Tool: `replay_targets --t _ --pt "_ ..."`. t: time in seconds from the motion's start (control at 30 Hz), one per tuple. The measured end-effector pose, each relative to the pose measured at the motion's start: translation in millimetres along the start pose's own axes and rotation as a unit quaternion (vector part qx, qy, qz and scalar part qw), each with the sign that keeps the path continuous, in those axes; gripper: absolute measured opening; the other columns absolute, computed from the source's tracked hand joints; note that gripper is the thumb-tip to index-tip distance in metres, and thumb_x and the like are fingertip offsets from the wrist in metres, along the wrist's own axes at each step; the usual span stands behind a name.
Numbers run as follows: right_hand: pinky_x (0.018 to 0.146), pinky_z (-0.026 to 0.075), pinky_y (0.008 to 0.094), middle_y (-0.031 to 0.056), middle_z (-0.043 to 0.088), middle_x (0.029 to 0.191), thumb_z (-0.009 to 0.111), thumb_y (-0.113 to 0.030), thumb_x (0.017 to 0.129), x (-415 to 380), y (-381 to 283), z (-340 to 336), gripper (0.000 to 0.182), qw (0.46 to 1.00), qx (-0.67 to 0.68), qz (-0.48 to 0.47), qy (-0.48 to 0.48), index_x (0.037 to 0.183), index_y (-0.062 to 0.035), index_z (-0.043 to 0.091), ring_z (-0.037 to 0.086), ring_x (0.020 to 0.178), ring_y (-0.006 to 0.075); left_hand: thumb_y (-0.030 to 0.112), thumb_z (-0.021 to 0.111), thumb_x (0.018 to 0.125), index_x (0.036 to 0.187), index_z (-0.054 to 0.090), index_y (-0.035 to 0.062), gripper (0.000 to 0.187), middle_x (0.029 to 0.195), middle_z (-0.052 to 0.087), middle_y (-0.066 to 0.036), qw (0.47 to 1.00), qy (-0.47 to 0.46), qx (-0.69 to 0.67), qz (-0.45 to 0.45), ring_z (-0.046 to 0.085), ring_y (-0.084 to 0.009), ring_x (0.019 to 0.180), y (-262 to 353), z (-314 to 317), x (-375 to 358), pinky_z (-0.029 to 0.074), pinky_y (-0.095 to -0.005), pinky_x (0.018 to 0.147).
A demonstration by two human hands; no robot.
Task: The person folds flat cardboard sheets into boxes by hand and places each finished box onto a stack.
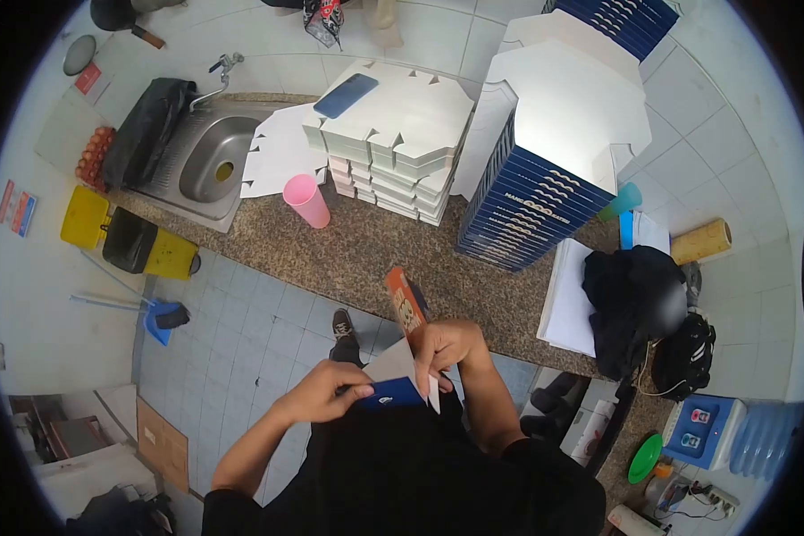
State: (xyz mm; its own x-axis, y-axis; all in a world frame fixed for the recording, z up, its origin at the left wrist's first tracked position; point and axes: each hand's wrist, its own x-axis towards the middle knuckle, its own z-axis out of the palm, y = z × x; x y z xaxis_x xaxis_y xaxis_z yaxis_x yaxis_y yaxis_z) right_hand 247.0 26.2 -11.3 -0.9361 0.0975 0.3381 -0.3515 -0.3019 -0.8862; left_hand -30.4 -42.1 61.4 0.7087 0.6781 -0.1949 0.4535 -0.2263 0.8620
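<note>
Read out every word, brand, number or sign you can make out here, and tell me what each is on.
"MA...": starts the white lettering on the stacked blue boxes; the rest is too blurred to read surely.
Held box: white marks, too small to read.
Upper wall sign and lower wall sign: print too small to read.

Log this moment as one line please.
left hand: holding box | right hand: holding box | box: partly folded | phone: on white stack | pink cup: on counter
</note>
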Motion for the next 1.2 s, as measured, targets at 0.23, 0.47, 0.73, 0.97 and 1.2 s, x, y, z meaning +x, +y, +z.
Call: replay_targets --t 0.23,0.47,0.73,0.97,1.2 --pt "0.054 0.051 0.0401 0.0149 0.067 0.067 0.071 -0.040 0.092 32 -51 63 0.027 0.751 -0.549 0.211 0.301 0.098 -0.0152 0.079 0.064 0.055 0.0334 0.000 0.063 0.096 0.114 0.070 -0.0042 0.020 0.095 0.076 -0.006 0.931 0.012 -0.340 -0.136 0.067 -0.0120 0.086 -9 -4 19 0.053 -0.0292 0.083" --pt "0.057 0.053 0.0374 0.0126 0.065 0.061 0.076 -0.034 0.088 22 -3 83 0.025 0.623 -0.553 0.148 0.533 0.096 -0.0101 0.078 0.067 0.056 0.0292 0.000 0.070 0.090 0.098 0.073 -0.0037 0.010 0.093 0.076 -0.016 0.987 0.118 -0.054 -0.099 0.073 -0.0229 0.088 11 -3 21 0.055 -0.0336 0.081" --pt "0.052 0.048 0.0385 0.0087 0.057 0.052 0.057 -0.038 0.103 13 -16 67 0.030 0.817 -0.334 0.334 0.331 0.110 -0.0101 0.064 0.064 0.052 0.0265 0.009 0.070 0.093 0.131 0.048 -0.0026 0.046 0.102 0.073 -0.018 0.992 0.084 -0.077 -0.049 0.070 -0.0261 0.101 8 -12 16 0.051 -0.0374 0.091" --pt "0.055 0.047 0.0469 0.0126 0.055 0.053 0.046 -0.043 0.107 16 -16 71 0.037 0.756 -0.437 0.291 0.391 0.098 -0.0096 0.061 0.062 0.054 0.0352 0.025 0.069 0.098 0.095 0.065 0.0092 0.016 0.135 0.058 -0.012 0.861 0.202 -0.466 -0.015 0.053 -0.0255 0.127 -88 17 -3 0.040 -0.0437 0.108" --pt "0.063 0.048 0.0543 0.0263 0.061 0.067 0.050 -0.036 0.106 29 -12 78 0.041 0.741 -0.456 0.311 0.381 0.090 0.0009 0.059 0.063 0.067 0.0470 0.009 0.068 0.095 0.094 0.056 0.0061 0.012 0.117 0.059 -0.007 0.945 0.217 -0.235 0.070 0.058 -0.0243 0.111 -52 38 5 0.045 -0.0391 0.099"
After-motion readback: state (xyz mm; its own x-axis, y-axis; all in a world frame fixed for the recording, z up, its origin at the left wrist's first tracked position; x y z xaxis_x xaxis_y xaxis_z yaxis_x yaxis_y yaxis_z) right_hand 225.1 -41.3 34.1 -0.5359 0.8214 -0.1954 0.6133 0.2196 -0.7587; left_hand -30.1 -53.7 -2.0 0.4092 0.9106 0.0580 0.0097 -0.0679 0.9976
